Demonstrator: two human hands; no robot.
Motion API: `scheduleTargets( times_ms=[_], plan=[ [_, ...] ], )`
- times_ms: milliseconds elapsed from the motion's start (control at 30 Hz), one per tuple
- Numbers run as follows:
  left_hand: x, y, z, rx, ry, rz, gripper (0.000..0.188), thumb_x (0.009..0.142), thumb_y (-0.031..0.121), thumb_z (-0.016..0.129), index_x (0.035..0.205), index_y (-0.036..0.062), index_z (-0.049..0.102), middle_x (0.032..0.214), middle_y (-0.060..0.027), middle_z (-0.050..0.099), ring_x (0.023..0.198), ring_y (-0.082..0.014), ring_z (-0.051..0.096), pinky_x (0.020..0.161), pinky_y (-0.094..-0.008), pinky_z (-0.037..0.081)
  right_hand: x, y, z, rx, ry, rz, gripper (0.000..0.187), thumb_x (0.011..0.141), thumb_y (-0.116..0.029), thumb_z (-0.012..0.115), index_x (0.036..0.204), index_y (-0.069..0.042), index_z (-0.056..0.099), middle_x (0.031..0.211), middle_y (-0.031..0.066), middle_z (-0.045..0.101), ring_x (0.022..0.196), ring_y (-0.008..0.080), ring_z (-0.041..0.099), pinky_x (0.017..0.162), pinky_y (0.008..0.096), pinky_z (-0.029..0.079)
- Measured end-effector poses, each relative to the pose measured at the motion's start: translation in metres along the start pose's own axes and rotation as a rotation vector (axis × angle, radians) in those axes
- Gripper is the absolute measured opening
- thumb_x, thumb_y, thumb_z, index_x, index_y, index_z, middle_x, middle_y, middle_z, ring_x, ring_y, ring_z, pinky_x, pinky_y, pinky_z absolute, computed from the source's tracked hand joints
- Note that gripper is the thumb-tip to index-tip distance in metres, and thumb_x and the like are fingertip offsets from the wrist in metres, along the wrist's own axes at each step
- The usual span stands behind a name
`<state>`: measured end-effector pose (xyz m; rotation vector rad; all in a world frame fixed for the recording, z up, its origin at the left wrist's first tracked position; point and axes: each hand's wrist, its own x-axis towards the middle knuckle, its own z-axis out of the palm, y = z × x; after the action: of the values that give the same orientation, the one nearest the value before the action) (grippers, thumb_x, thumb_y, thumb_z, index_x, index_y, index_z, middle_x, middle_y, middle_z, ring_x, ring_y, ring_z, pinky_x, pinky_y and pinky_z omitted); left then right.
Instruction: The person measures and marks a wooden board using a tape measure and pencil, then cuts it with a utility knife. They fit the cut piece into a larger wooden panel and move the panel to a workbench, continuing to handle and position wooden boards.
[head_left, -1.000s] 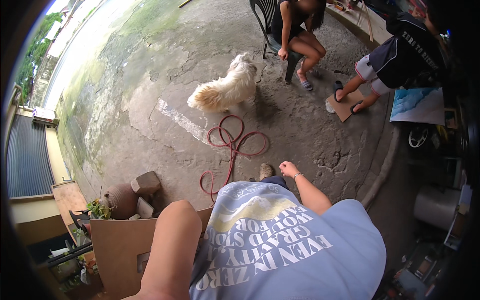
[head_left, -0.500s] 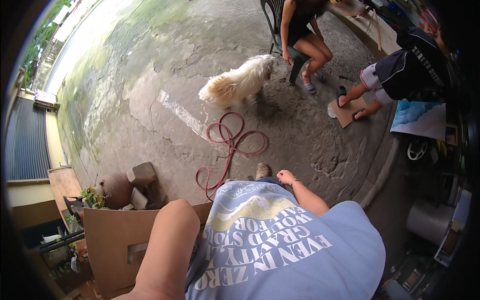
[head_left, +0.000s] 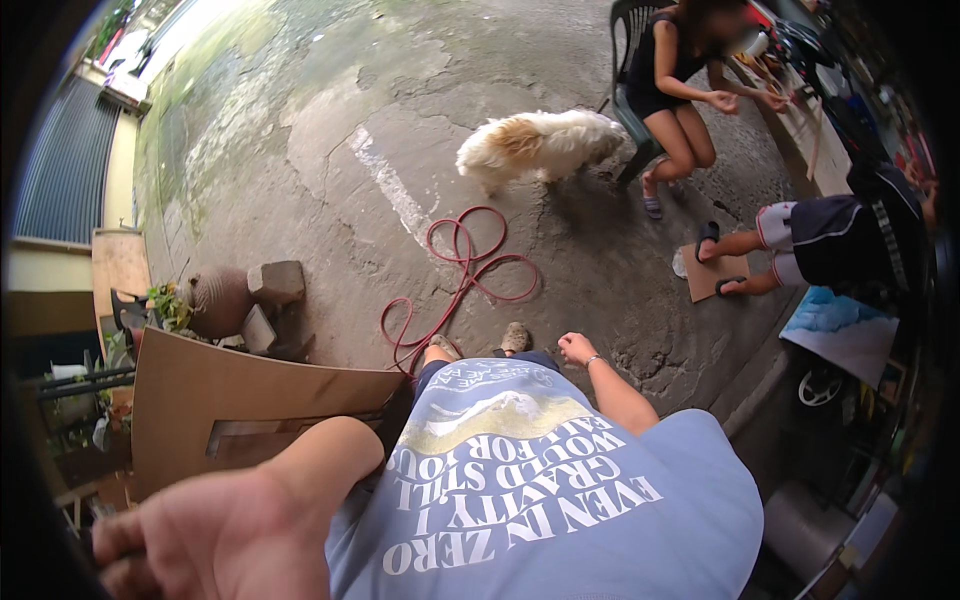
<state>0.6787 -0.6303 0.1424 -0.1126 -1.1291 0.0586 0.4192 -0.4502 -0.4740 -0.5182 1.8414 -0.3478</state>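
Observation:
My left hand (head_left: 215, 535) is raised large at the lower left, palm showing and empty, its fingers apart and partly blurred. It is nearest to a brown cardboard sheet (head_left: 170, 400) with a cut-out slot, which stands behind it. Beyond my shirt hangs my right hand (head_left: 577, 348), a band on its wrist. Its fingers are loosely curled in, and I see nothing in them. Out on the concrete ground, ahead of my shoes, a red hose or cord (head_left: 465, 262) lies in loops.
A white and tan dog (head_left: 540, 145) stands ahead, by a person (head_left: 680, 100) on a dark plastic chair (head_left: 632, 70). Another person (head_left: 840, 235) stands at right with feet on cardboard (head_left: 718, 272), near a blue painted canvas (head_left: 838, 328). A clay pot (head_left: 215, 300) and blocks (head_left: 277, 282) lie at left.
My left hand has come into view at the lower left, palm up. My right hand stays by my side. The dog has stepped right toward the chair, and the view has shifted.

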Motion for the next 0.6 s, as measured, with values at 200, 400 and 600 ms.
scheduleTargets(
  times_ms=[200, 400, 600],
  plan=[
    [-0.058, -0.017, -0.147, 0.567, -0.399, -0.283, 0.023, 0.096, 0.024, 0.051, 0.088, 0.0030, 0.046, 0.089, -0.0150, 0.056, 0.080, -0.0304, 0.059, 0.075, -0.0398, 0.052, 0.008, -0.023, 0.002, -0.033, -0.048, -0.064, 0.024, 0.093, -0.021, 0.057, 0.105, -0.002, 0.064, 0.082, 0.0066, 0.067, 0.066, 0.0128, 0.062, 0.060, 0.0286, 0.052],
    [-0.121, 0.008, -0.259, 0.911, -0.142, -0.988, 0.003, 0.091, 0.006, 0.056, 0.089, 0.0054, 0.054, 0.089, -0.0055, 0.058, 0.083, -0.0121, 0.053, 0.076, -0.0244, 0.042, 0.014, -0.027, 0.022, 0.089, -0.124, -0.067, 0.023, 0.094, -0.022, 0.055, 0.106, -0.005, 0.062, 0.076, 0.0055, 0.063, 0.055, 0.0127, 0.057, 0.048, 0.0264, 0.045],
    [-0.078, -0.005, -0.371, 1.227, -0.152, -0.920, 0.012, 0.094, 0.014, 0.053, 0.089, 0.0040, 0.058, 0.084, -0.0047, 0.060, 0.079, -0.0129, 0.056, 0.074, -0.0267, 0.044, 0.014, -0.061, 0.043, -0.250, -0.182, -0.065, 0.024, 0.093, -0.020, 0.059, 0.108, -0.002, 0.063, 0.075, 0.0066, 0.065, 0.055, 0.0149, 0.057, 0.050, 0.0299, 0.048]
  ],
)
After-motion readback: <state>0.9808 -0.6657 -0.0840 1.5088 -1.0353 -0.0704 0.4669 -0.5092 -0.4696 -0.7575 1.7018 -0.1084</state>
